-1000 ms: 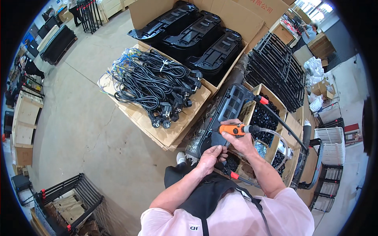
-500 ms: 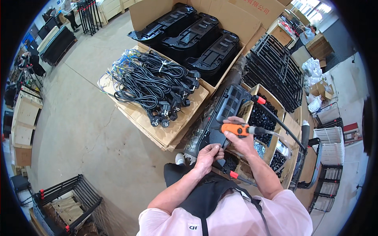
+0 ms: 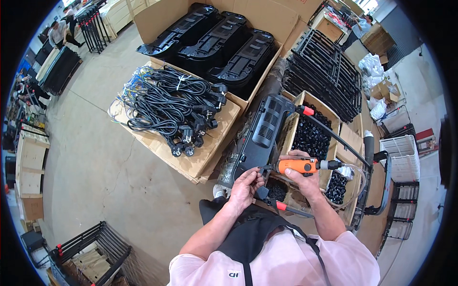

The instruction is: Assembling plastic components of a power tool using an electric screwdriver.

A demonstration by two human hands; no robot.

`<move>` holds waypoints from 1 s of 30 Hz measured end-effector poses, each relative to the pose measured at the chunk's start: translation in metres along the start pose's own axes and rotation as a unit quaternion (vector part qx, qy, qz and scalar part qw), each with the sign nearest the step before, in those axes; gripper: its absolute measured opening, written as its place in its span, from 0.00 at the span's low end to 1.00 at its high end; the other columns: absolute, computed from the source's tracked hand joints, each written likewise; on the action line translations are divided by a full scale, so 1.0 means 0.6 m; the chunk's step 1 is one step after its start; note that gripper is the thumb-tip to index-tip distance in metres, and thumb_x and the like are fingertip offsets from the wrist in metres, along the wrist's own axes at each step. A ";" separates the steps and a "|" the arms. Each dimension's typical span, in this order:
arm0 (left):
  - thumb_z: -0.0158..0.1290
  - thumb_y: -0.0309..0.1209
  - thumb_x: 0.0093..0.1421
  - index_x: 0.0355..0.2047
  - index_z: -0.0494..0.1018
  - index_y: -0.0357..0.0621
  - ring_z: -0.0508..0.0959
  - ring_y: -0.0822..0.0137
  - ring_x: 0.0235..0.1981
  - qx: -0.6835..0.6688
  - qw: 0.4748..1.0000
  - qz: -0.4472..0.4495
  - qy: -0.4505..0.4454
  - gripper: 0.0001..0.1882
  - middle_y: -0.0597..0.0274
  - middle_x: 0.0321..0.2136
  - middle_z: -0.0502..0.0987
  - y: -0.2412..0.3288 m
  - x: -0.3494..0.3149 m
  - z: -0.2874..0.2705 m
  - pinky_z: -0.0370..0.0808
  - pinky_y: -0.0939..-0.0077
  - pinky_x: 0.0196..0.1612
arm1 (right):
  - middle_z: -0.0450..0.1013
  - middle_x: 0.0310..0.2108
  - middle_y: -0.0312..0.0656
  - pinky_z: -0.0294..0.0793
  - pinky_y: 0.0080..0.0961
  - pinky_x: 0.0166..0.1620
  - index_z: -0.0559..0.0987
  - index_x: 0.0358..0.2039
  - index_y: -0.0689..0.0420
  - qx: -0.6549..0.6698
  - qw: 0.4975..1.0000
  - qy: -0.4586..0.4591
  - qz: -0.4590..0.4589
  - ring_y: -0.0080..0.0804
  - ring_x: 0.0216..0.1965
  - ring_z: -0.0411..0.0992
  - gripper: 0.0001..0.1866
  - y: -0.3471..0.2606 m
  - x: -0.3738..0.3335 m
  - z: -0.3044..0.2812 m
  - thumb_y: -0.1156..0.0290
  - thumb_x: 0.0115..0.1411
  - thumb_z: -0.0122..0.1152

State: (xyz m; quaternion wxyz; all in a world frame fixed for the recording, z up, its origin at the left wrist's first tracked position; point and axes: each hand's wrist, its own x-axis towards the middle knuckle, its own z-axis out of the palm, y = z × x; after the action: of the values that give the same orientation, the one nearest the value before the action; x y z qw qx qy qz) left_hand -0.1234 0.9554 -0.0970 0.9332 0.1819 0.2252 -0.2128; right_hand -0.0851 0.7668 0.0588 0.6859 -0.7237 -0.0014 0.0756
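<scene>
My right hand (image 3: 308, 185) grips an orange power screwdriver (image 3: 298, 166) with a clear hose at its back end. The tool lies nearly level, its tip pointing left toward my left hand (image 3: 244, 189). That hand's thumb and fingers are pinched together close to the tip; whatever is between them is too small to make out. Beneath and beyond both hands lies a long black plastic housing (image 3: 249, 153) with vent slots. A black tubular frame (image 3: 336, 137) with red end pieces reaches from the housing to the right.
Black power cables (image 3: 167, 102) lie piled on a cardboard stack (image 3: 200, 164) to the left. Behind them a large carton (image 3: 286, 24) holds black plastic covers (image 3: 243, 59). Wooden bins of small black parts (image 3: 312, 136) stand right, near stacked black frames (image 3: 329, 71). Other people work far off.
The screwdriver and my right hand have shifted right, and the tool is more level. My left hand has moved slightly left. The whole view has shifted, with the cables and housing further left.
</scene>
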 end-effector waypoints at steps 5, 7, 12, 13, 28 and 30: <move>0.53 0.32 0.75 0.56 0.76 0.37 0.82 0.71 0.36 0.002 1.000 0.012 -0.011 0.15 0.64 0.37 0.81 0.001 -0.003 0.011 0.85 0.74 0.45 | 0.79 0.54 0.53 0.78 0.36 0.61 0.73 0.59 0.63 0.001 1.000 -0.001 0.012 0.38 0.55 0.78 0.31 -0.007 -0.002 -0.002 0.73 0.57 0.75; 0.52 0.38 0.75 0.56 0.76 0.37 0.79 0.72 0.33 -0.030 0.999 0.003 -0.011 0.18 0.67 0.34 0.78 0.002 -0.004 0.013 0.82 0.77 0.40 | 0.79 0.54 0.53 0.78 0.36 0.61 0.73 0.59 0.63 0.007 1.000 -0.005 0.018 0.38 0.56 0.78 0.30 -0.008 -0.002 -0.002 0.73 0.57 0.75; 0.50 0.43 0.76 0.56 0.73 0.39 0.73 0.73 0.30 -0.105 0.994 -0.023 -0.028 0.20 0.68 0.32 0.73 0.000 0.003 0.009 0.76 0.78 0.37 | 0.79 0.54 0.53 0.78 0.37 0.62 0.73 0.59 0.63 0.026 0.999 -0.023 0.021 0.39 0.56 0.78 0.30 0.003 0.004 0.001 0.74 0.57 0.74; 0.49 0.44 0.76 0.56 0.72 0.40 0.71 0.73 0.30 -0.101 0.994 -0.026 -0.014 0.20 0.69 0.32 0.72 0.000 0.003 0.013 0.75 0.79 0.37 | 0.79 0.54 0.53 0.78 0.37 0.62 0.73 0.59 0.63 0.026 0.999 -0.025 0.021 0.39 0.56 0.78 0.30 0.003 0.004 0.003 0.74 0.57 0.74; 0.50 0.42 0.76 0.58 0.72 0.40 0.73 0.71 0.33 -0.125 0.991 -0.042 -0.031 0.19 0.67 0.34 0.73 0.001 0.015 -0.001 0.76 0.75 0.40 | 0.79 0.54 0.54 0.77 0.36 0.62 0.72 0.59 0.63 0.004 0.999 -0.037 0.029 0.39 0.56 0.78 0.30 0.007 0.013 0.016 0.74 0.58 0.73; 0.50 0.42 0.76 0.57 0.72 0.40 0.73 0.72 0.32 -0.142 0.989 -0.041 -0.026 0.20 0.67 0.34 0.73 0.003 0.015 0.005 0.76 0.76 0.40 | 0.78 0.54 0.54 0.77 0.37 0.62 0.72 0.59 0.63 -0.002 0.999 -0.027 0.034 0.39 0.57 0.77 0.30 0.009 0.012 0.020 0.73 0.58 0.74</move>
State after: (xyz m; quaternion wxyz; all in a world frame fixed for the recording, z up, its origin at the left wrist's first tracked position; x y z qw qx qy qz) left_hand -0.1142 0.9525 -0.0988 0.9456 0.0324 0.2361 -0.2214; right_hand -0.0799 0.7790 0.0520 0.6811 -0.7226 0.0046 0.1183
